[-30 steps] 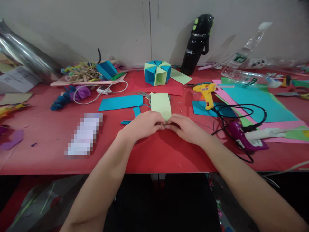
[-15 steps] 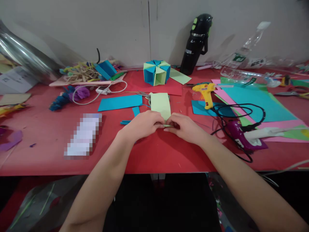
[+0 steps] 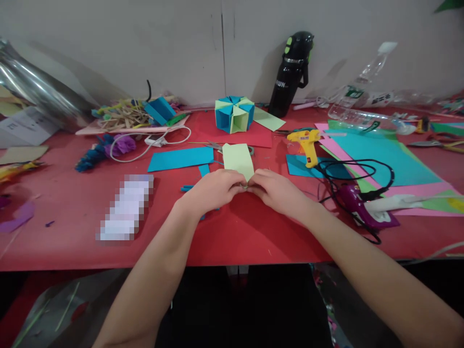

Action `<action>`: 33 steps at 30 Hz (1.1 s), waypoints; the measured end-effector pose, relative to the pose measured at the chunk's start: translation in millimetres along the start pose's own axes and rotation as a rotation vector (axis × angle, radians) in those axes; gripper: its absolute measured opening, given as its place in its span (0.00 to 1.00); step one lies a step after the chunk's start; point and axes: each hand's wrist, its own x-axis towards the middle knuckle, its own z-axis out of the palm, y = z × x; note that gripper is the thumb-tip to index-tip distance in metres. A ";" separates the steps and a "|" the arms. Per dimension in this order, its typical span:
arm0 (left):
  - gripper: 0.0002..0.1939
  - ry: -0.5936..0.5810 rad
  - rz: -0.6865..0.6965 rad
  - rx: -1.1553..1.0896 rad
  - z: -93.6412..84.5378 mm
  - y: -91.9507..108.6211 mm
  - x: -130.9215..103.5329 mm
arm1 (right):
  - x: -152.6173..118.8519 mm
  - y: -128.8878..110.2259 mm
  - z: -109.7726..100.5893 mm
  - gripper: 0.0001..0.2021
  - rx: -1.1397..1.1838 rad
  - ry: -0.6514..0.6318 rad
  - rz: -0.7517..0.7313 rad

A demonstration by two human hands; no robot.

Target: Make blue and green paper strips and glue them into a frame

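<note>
Tabletop (image 3: 290,241) red, cluttered, backed by grey wall (image 3: 174,48). Left hand (image 3: 217,187) and right hand (image 3: 278,191), both pinched tight, grip near end of pale green paper (image 3: 237,159), mid-table, partly hiding scissors (image 3: 214,145).

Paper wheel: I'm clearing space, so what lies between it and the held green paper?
Head view: red paper, plus scissors partly hidden by the green paper.
</note>
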 end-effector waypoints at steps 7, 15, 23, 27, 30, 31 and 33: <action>0.12 0.125 -0.004 0.064 -0.3 -15.1 1.0 | 30.9 -2.9 -10.9 0.09 -0.050 -0.060 -0.033; 0.14 0.227 -0.168 0.077 -12.2 -18.7 -1.7 | 45.1 6.0 -1.4 0.05 0.242 0.196 -0.060; 0.14 0.221 -0.089 0.103 -3.1 -21.1 1.2 | 34.7 10.8 2.0 0.09 0.255 0.320 -0.020; 0.11 0.246 -0.087 0.071 -4.5 -17.5 1.7 | 33.5 3.3 0.0 0.09 0.235 0.364 -0.046; 0.09 0.285 -0.068 0.032 -6.7 -13.1 1.6 | 31.3 -4.1 -2.7 0.10 0.154 0.412 -0.075; 0.08 0.300 -0.062 0.014 -7.0 -11.7 1.5 | 30.4 -6.0 -3.6 0.10 0.133 0.425 -0.086; 0.07 0.323 -0.049 -0.021 -6.9 -9.6 1.3 | 28.9 -8.4 -5.2 0.10 0.104 0.447 -0.106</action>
